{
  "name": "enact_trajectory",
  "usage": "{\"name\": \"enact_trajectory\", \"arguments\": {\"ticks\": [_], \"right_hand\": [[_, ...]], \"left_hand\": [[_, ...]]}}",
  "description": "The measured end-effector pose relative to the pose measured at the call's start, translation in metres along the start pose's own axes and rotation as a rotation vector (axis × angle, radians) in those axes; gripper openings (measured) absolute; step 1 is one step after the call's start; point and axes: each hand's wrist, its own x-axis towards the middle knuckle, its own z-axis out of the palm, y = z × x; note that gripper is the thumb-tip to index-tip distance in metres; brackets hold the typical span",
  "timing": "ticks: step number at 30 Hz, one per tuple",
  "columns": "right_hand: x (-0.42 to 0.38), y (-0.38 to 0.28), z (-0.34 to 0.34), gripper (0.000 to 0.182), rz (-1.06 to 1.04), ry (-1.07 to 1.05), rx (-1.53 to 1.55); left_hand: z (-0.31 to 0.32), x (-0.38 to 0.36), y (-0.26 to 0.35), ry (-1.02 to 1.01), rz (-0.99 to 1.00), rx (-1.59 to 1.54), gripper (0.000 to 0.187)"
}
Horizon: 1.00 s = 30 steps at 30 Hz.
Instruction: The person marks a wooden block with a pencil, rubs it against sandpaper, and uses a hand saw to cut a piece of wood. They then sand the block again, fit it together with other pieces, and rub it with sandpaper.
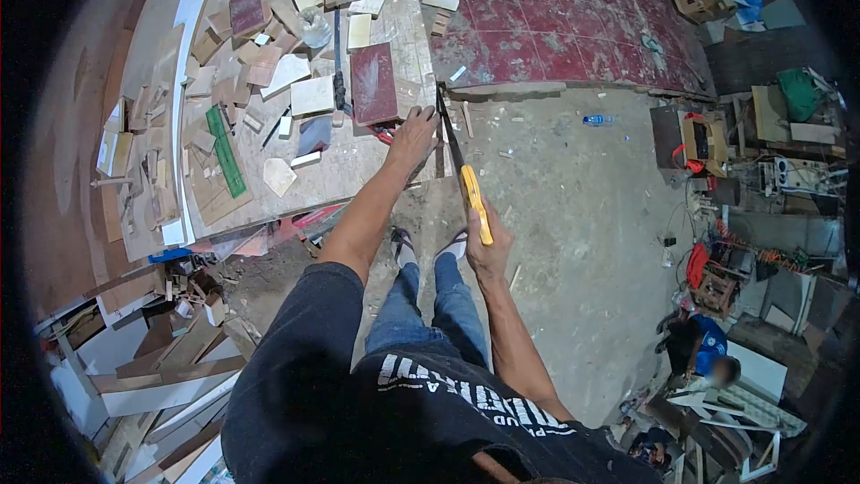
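Note:
My right hand (491, 246) is wrapped round the yellow handle of a handsaw (473, 193). The dark blade runs up and slightly left from the handle, alongside the right edge of the workbench (296, 188). My left hand (415, 139) rests at that same edge, just left of the blade, fingers bent and pressed down. What lies under those fingers is mostly hidden; a narrow brown strip (440, 161) shows beside them. A dark red board (373, 83) lies just beyond my left hand, and a red-handled tool (383, 136) sticks out partly between them.
Wood offcuts, a green strip (226, 152) and a clear plastic container (314, 27) crowd the bench. A red tiled surface (564, 13) lies ahead right. Scrap wood (170, 372) is piled at lower left. A person in blue (709, 345) is at lower right, near a blue bottle's floor area (598, 120).

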Motion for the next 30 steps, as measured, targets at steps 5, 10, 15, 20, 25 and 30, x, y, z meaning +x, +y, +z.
{"name": "enact_trajectory", "arguments": {"ticks": [5, 10, 15, 20, 25, 30], "right_hand": [[-0.007, 0.005, -0.004, 0.033, -0.085, 0.044, 0.013], [0.038, -0.002, 0.008, 0.032, 0.081, -0.055, 0.019], [0.03, 0.0, 0.013, 0.031, -0.038, 0.026, 0.023], [0.059, -0.017, 0.015, 0.032, 0.144, -0.086, -0.001], [0.058, -0.015, 0.013, 0.033, 0.014, 0.007, 0.08], [0.046, -0.026, -0.012, 0.033, 0.193, 0.003, 0.132]], "left_hand": [[0.005, 0.001, -0.003, 0.039, 0.01, 0.018, 0.044], [0.001, 0.001, -0.002, -0.113, -0.036, -0.015, 0.049], [0.0, 0.001, 0.001, -0.021, -0.022, 0.04, 0.044], [0.0, 0.0, -0.003, -0.06, -0.02, 0.014, 0.051], [0.001, -0.001, 0.0, 0.034, -0.05, -0.118, 0.063], [0.003, -0.003, -0.001, 0.035, -0.072, -0.163, 0.065]]}}
